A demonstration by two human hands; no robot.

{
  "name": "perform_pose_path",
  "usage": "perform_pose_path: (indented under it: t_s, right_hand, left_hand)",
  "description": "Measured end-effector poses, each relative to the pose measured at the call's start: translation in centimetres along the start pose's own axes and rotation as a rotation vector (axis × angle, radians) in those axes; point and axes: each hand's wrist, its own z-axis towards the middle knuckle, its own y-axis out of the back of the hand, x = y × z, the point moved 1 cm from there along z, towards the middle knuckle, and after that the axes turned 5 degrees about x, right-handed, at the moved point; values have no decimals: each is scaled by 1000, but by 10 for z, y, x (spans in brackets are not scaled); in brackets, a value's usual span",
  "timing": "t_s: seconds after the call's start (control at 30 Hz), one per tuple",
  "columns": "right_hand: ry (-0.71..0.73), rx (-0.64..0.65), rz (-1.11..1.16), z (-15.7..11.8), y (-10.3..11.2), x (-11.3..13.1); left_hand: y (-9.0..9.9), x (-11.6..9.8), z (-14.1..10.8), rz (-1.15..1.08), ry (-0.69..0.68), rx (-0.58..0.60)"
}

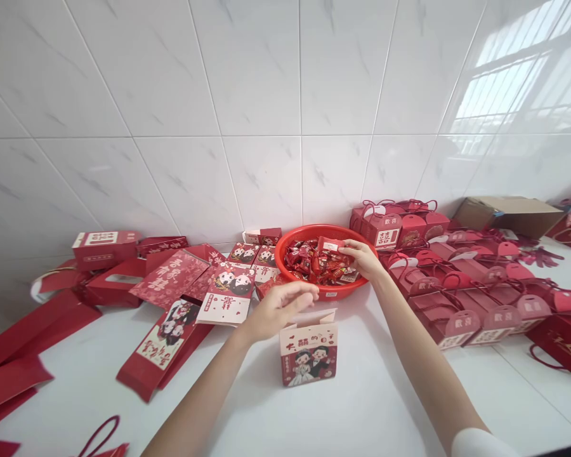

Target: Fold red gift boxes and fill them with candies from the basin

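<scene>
Head view, red basin (282, 257) holding wrapped candies (309, 261), right fingers (351, 249) inside

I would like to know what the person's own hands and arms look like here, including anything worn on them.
The left hand and right hand are both bare, with no gloves, watch or bracelet showing; no ring can be made out. Both forearms are uncovered where visible. A plain white sleeve shows at the right arm, near the bottom edge; none shows on the left.
</scene>
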Motion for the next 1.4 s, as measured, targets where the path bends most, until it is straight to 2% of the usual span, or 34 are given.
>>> perform_pose_path:
  t_s: [0.2, 0.33, 0.43, 0.53, 0.63, 0.83, 0.9, 1.0, 1.13, 1.33, 1.4]
  right_hand:
    - [-20, 84, 169, -6, -16, 1]
    - [-17, 104, 202, -6, -18, 0]
    - [1, 162, 270, -7, -16, -1]
    - [37, 274, 370, -7, -13, -1]
    - [49, 315, 382, -6, -12, -2]
    - [-96, 315, 127, 3, -18, -14]
    - [-96, 316, 21, 6, -19, -18]
    - [-40, 248, -34, 6, -19, -19]
    - [11, 156, 4, 3, -17, -14]
    - [-30, -179, 317, 6, -13, -10]
    - [-37, -240, 369, 9, -11, -12]
  left_hand:
    - [15, 24, 69, 28, -98, -201]
    - [26, 35, 105, -76, -48, -112]
    - [34, 43, 115, -114, -15, -55]
    - [39, 52, 120, -83, 13, -58]
    - [37, 59, 125, -32, -9, -64]
    - [29, 64, 131, 115, -36, -113]
    - [30, 64, 130, 139, -30, -108]
    - [32, 64, 128, 134, -21, -59]
    - [31, 63, 130, 118, -20, 1]
    - [28, 64, 132, 161, 15, 10]
    - [26, 63, 132, 210, 38, 34]
